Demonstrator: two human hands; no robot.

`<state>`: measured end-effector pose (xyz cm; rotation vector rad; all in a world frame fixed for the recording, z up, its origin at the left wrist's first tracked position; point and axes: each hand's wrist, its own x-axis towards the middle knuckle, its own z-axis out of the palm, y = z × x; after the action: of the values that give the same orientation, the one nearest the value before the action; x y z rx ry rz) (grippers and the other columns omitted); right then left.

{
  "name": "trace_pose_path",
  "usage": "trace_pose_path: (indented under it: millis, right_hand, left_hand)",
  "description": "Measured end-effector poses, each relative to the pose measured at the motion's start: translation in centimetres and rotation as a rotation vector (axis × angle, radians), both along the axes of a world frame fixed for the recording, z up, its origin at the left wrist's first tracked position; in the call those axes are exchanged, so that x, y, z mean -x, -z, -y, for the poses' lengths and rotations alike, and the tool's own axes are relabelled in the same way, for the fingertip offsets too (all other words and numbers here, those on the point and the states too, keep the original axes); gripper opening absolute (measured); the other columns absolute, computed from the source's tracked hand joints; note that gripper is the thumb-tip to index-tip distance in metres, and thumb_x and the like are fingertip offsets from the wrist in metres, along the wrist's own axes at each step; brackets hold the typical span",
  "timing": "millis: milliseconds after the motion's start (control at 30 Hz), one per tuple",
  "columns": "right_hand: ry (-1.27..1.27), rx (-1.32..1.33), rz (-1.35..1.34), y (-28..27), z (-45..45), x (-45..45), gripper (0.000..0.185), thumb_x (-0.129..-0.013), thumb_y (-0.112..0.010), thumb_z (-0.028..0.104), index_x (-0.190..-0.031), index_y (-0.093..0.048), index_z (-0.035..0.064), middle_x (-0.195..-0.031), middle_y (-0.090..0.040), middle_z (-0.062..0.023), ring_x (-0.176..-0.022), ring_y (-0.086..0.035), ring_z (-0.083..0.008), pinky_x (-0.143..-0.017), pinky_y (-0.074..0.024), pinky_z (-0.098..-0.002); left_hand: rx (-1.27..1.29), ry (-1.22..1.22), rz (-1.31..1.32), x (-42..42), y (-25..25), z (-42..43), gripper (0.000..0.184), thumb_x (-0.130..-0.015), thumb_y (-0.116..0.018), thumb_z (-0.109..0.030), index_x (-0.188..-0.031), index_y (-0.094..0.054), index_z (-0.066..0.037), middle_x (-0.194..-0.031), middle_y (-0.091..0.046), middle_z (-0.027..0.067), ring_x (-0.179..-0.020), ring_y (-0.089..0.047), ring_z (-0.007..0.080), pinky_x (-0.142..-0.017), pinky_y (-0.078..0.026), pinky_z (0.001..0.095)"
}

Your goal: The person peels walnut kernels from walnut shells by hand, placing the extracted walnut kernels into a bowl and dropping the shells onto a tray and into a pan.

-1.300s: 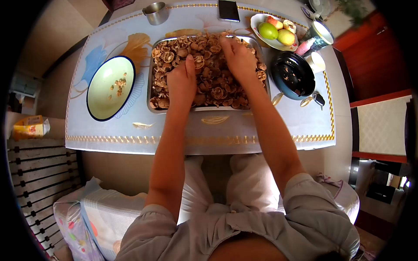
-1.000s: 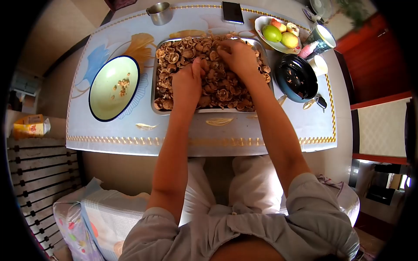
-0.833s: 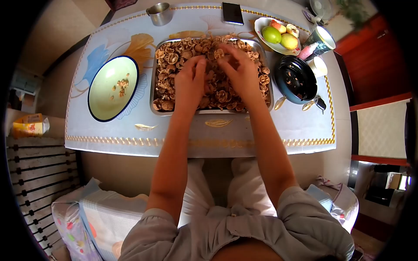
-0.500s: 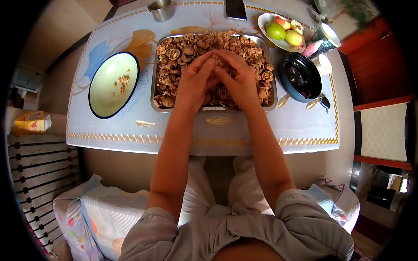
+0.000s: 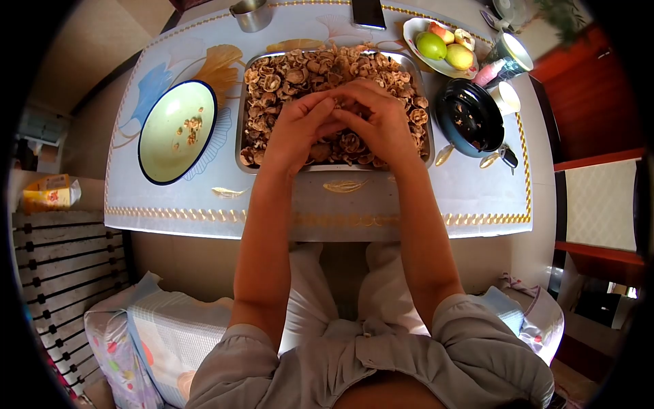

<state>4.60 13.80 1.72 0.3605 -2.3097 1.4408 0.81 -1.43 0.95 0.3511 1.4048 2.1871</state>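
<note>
A metal tray [image 5: 240, 153] heaped with cracked walnut shells [image 5: 294, 76] stands on the table in front of me. Over it, my left hand [image 5: 304, 126] and my right hand [image 5: 376, 119] meet at the fingertips. Both have curled fingers pinched round a walnut piece [image 5: 338, 105], mostly covered by thumbs and fingers. To the left, an oval pale-green enamel dish [image 5: 163, 146] with a dark blue rim holds a small cluster of walnut kernels [image 5: 193, 125].
Right of the tray sits a black bowl [image 5: 453, 95] with some scraps, beside a paper cup [image 5: 505, 99] and keys [image 5: 508, 157]. A fruit plate [image 5: 413, 31], a patterned cup [image 5: 516, 54], a phone [image 5: 368, 13] and a metal mug [image 5: 252, 16] stand farther back.
Both hands have come slightly lower and nearer to me over the tray, and my wrists have spread a little apart. The fingertips stay together round the walnut piece.
</note>
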Motion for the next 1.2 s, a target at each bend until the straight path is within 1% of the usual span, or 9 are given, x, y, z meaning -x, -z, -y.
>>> trace_pose_path:
  millis: [300, 500, 600, 700, 800, 900, 1000, 1100, 1200]
  right_hand:
    - [-0.043, -0.119, -0.022, -0.3, -0.5, -0.2, 0.023, -0.078, -0.061, 0.001, -0.101, -0.06, 0.0018, -0.093, -0.057, -0.0074, -0.079, -0.058, -0.0183, -0.066, -0.0474, -0.0264]
    - [0.064, 0.014, 0.011, 0.2, -0.9, 0.2, 0.016, -0.082, -0.057, 0.002, -0.097, -0.062, 0.0023, -0.087, -0.059, -0.0082, -0.077, -0.058, -0.0184, -0.065, -0.0467, -0.0265]
    - [0.081, -0.082, -0.134, 0.0, -0.4, 0.3, 0.014, -0.085, -0.054, 0.003, -0.095, -0.063, 0.0019, -0.087, -0.06, -0.0087, -0.075, -0.058, -0.0184, -0.066, -0.0464, -0.0251]
    - [0.25, -0.085, -0.111, 1.8, 1.0, 0.7, 0.015, -0.087, -0.052, 0.005, -0.097, -0.063, 0.0023, -0.089, -0.061, -0.0073, -0.076, -0.059, -0.0152, -0.069, -0.046, -0.0236]
    - [0.243, 0.304, 0.16, 1.5, 1.6, 0.5, 0.016, -0.088, -0.053, 0.008, -0.099, -0.063, 0.0015, -0.089, -0.062, -0.0058, -0.078, -0.059, -0.0119, -0.071, -0.0461, -0.0234]
    - [0.171, 0.522, 0.253, 1.8, 1.6, 0.7, 0.018, -0.087, -0.055, 0.011, -0.101, -0.062, 0.0006, -0.088, -0.062, -0.0049, -0.081, -0.058, -0.0107, -0.072, -0.0464, -0.0238]
    - [0.184, 0.462, 0.167, 2.8, 2.2, 0.9, 0.021, -0.085, -0.059, 0.016, -0.098, -0.064, -0.0001, -0.085, -0.064, -0.0108, -0.078, -0.061, -0.018, -0.07, -0.047, -0.0284]
    - [0.337, 0.278, -0.045, 2.6, 2.4, 1.0, 0.02, -0.085, -0.059, 0.016, -0.096, -0.065, 0.0001, -0.086, -0.063, -0.0103, -0.079, -0.06, -0.0167, -0.071, -0.0464, -0.0278]
    - [0.252, 0.148, -0.052, 1.5, 1.9, 0.6, 0.018, -0.086, -0.059, 0.015, -0.095, -0.065, 0.0002, -0.088, -0.063, -0.0106, -0.081, -0.06, -0.0162, -0.071, -0.0459, -0.0276]
  left_hand:
    - [-0.012, 0.02, 0.025, 0.1, 0.3, 0.1, 0.026, -0.094, -0.046, -0.014, -0.11, -0.057, 0.004, -0.101, -0.06, 0.0076, -0.09, -0.06, 0.0145, -0.082, -0.051, 0.0274]
    - [-0.121, 0.053, 0.116, -0.2, -0.5, 0.0, 0.027, -0.094, -0.045, -0.013, -0.11, -0.056, 0.005, -0.098, -0.06, 0.0075, -0.089, -0.06, 0.014, -0.085, -0.052, 0.0296]
    - [-0.042, -0.015, 0.06, 0.0, 0.2, -0.4, 0.026, -0.092, -0.046, -0.011, -0.11, -0.056, 0.006, -0.099, -0.06, 0.0083, -0.089, -0.06, 0.0142, -0.085, -0.052, 0.0293]
    - [0.056, -0.177, 0.053, -0.4, 0.9, -1.3, 0.026, -0.092, -0.046, -0.011, -0.11, -0.056, 0.004, -0.094, -0.061, 0.0061, -0.084, -0.06, 0.0127, -0.083, -0.052, 0.0268]
    - [0.083, -0.242, 0.086, -0.2, 0.7, -1.7, 0.027, -0.09, -0.049, -0.01, -0.113, -0.056, 0.003, -0.085, -0.06, 0.0041, -0.08, -0.059, 0.0109, -0.075, -0.051, 0.024]
    - [0.117, -0.391, -0.13, -0.1, 1.5, -2.2, 0.024, -0.089, -0.051, -0.009, -0.11, -0.057, 0.002, -0.082, -0.059, 0.003, -0.077, -0.058, 0.0096, -0.066, -0.048, 0.022]
    - [0.206, -0.486, -0.234, -0.8, 1.7, -3.0, 0.019, -0.088, -0.054, -0.008, -0.103, -0.058, 0.002, -0.086, -0.06, 0.0057, -0.076, -0.057, 0.0095, -0.06, -0.046, 0.0219]
    - [0.2, -0.569, -0.331, -1.0, 2.0, -3.7, 0.02, -0.091, -0.051, -0.017, -0.097, -0.058, 0.001, -0.079, -0.061, 0.0052, -0.067, -0.055, 0.0087, -0.057, -0.046, 0.0218]
    - [0.192, -0.317, -0.136, -0.9, 1.1, -2.8, 0.032, -0.094, -0.046, -0.027, -0.092, -0.059, 0.002, -0.066, -0.057, 0.0041, -0.058, -0.052, 0.0089, -0.052, -0.044, 0.0231]
